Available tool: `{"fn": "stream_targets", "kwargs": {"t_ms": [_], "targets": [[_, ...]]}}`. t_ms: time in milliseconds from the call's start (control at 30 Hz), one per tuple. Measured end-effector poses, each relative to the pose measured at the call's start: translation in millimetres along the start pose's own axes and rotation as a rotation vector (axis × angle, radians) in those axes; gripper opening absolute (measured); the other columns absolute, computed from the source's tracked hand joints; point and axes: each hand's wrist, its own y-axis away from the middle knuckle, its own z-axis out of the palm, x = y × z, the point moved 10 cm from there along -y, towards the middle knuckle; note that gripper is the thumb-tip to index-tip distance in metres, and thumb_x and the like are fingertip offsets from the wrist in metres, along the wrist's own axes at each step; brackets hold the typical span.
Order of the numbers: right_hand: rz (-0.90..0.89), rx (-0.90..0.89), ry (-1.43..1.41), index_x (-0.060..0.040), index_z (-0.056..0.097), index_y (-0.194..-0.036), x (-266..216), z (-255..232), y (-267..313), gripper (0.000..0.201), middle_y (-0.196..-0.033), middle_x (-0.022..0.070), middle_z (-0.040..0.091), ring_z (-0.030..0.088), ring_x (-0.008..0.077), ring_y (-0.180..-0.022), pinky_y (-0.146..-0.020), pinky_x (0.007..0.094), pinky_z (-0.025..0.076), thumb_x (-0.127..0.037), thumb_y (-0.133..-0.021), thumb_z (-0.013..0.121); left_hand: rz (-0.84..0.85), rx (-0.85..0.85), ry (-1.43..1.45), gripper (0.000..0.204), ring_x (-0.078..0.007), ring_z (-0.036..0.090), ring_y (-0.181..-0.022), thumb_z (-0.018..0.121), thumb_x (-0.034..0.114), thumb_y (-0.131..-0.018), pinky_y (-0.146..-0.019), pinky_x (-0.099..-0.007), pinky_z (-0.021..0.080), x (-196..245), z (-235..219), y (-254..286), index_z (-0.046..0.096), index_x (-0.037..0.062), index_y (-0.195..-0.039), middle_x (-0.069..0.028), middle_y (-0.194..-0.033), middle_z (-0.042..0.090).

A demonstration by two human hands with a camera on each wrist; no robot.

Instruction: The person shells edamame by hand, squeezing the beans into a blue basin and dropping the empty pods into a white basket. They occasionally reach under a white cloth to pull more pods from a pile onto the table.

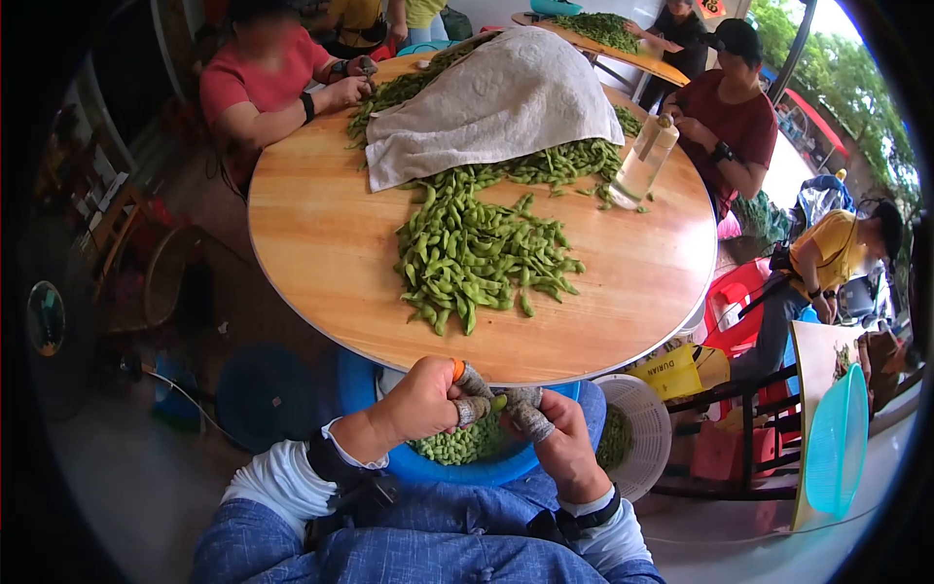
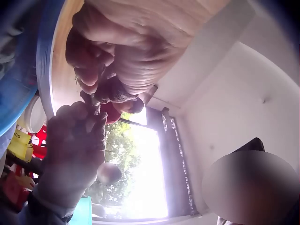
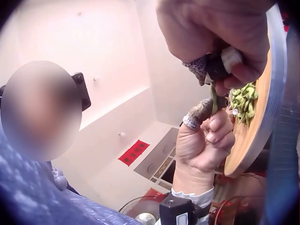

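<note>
Over the blue basin [image 1: 356,385], both hands meet at a green soybean pod [image 1: 499,401], its tip showing between them in the head view. My left hand [image 1: 424,397] pinches it with covered thumb and fingers; grey cloth sleeves and an orange band wrap the tips. From the other side my right hand [image 1: 567,450] grips the same soybean pod [image 3: 214,99], its thumb and fingertips also in grey covers. Shelled green beans [image 1: 457,447] lie in the basin beneath. In the left wrist view the pod is mostly hidden by the fingers.
A round wooden table [image 1: 321,234] stands just ahead, bearing a pile of soybean pods [image 1: 477,253], a cloth [image 1: 506,97] over more pods, and a clear bottle [image 1: 644,164]. A white basket [image 1: 642,428] sits at the right. Other people [image 1: 263,88] sit around the table.
</note>
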Motion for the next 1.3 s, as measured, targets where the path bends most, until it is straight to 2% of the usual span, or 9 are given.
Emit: {"fn": "stream_targets", "kwargs": {"t_ms": [300,567,767,867,967,1067,1100,1200,1300], "targets": [[-0.002,0.042,-0.026,0.0000,0.056,-0.097,4.1,-0.3,1.7,0.029,-0.086,0.0029,0.060,0.055,0.0092,-0.077,-0.070,0.0219,0.043,-0.023,-0.080,0.058,-0.006,-0.025,0.005,0.005,-0.0032,0.044,-0.046,0.054,0.000,-0.075,-0.040,-0.0172,0.033,-7.1,7.1,1.8,0.055,-0.0011,-0.079,0.0017,-0.058,0.050],[0.057,0.033,0.026,0.0000,0.056,-0.097,7.2,-2.9,7.4,0.028,-0.086,0.0026,0.059,0.054,0.0093,-0.078,-0.071,0.0223,0.042,-0.022,-0.081,0.057,0.020,0.011,-0.073,0.005,-0.0009,0.042,-0.051,0.054,-0.001,-0.075,-0.042,-0.0167,0.031,-3.4,8.9,2.6,0.055,-0.0014,-0.079,0.0039,-0.060,0.049],[0.080,0.057,-0.008,0.0002,0.055,-0.096,16.8,-4.7,5.6,0.021,-0.088,0.0015,0.058,0.053,0.0081,-0.078,-0.071,0.0223,0.042,-0.014,-0.081,0.054,-0.080,-0.037,-0.016,0.007,-0.0024,0.044,-0.049,0.053,0.001,-0.076,-0.041,-0.0166,0.034,-21.9,8.7,0.6,0.054,-0.0020,-0.083,0.0010,-0.059,0.051],[0.164,0.078,-0.071,0.0001,0.054,-0.096,43.9,-16.8,3.3,0.018,-0.088,0.0010,0.058,0.052,0.0072,-0.077,-0.070,0.0218,0.042,-0.011,-0.082,0.054,-0.078,-0.027,-0.073,0.007,-0.0095,0.051,-0.051,0.052,-0.001,-0.074,-0.044,-0.0218,0.040,-23.8,8.3,0.4,0.054,-0.0010,-0.080,-0.0036,-0.062,0.054],[0.156,0.090,-0.086,-0.0003,0.055,-0.096,47.6,-21.6,1.3,0.018,-0.088,0.0005,0.058,0.051,0.0067,-0.076,-0.068,0.0210,0.041,-0.012,-0.082,0.054,0.611,0.214,-0.981,0.011,-0.0187,0.055,-0.057,0.052,-0.001,-0.066,-0.049,-0.0293,0.043,15.1,19.3,20.6,0.053,0.0007,-0.076,-0.0072,-0.065,0.054],[0.077,0.058,-0.056,0.0000,0.054,-0.096,36.1,-13.1,-0.5,0.019,-0.089,0.0008,0.058,0.052,0.0071,-0.077,-0.068,0.0215,0.042,-0.013,-0.082,0.055,0.675,0.269,-1.285,0.015,-0.0283,0.055,-0.063,0.053,0.003,-0.060,-0.055,-0.0359,0.044,21.2,31.5,31.8,0.052,0.0016,-0.075,-0.0122,-0.067,0.052],[0.045,0.043,-0.042,0.0002,0.054,-0.097,31.0,-9.6,-1.3,0.020,-0.089,0.0011,0.058,0.052,0.0075,-0.077,-0.069,0.0219,0.042,-0.014,-0.082,0.055,0.708,0.249,-1.278,0.015,-0.0278,0.054,-0.063,0.053,0.005,-0.060,-0.055,-0.0363,0.044,22.2,32.9,34.2,0.052,0.0013,-0.075,-0.0122,-0.063,0.050],[-0.044,-0.028,-0.151,0.0008,0.054,-0.099,26.3,-1.6,-1.0,0.023,-0.092,0.0022,0.058,0.052,0.0088,-0.081,-0.073,0.0230,0.042,-0.013,-0.082,0.056,0.439,0.081,-1.074,0.027,-0.0258,0.056,-0.073,0.063,0.017,-0.069,-0.061,-0.0343,0.044,-14.0,19.9,16.1,0.054,-0.0019,-0.087,-0.0142,-0.077,0.056],[-0.088,-0.071,-0.198,0.0015,0.053,-0.102,35.3,-0.2,-2.0,0.025,-0.094,0.0030,0.057,0.052,0.0096,-0.084,-0.077,0.0237,0.041,-0.013,-0.082,0.055,0.433,0.013,-0.503,0.025,-0.0207,0.054,-0.070,0.056,0.020,-0.079,-0.061,-0.0308,0.044,-29.2,13.9,8.1,0.053,-0.0020,-0.091,-0.0083,-0.079,0.057]]}}
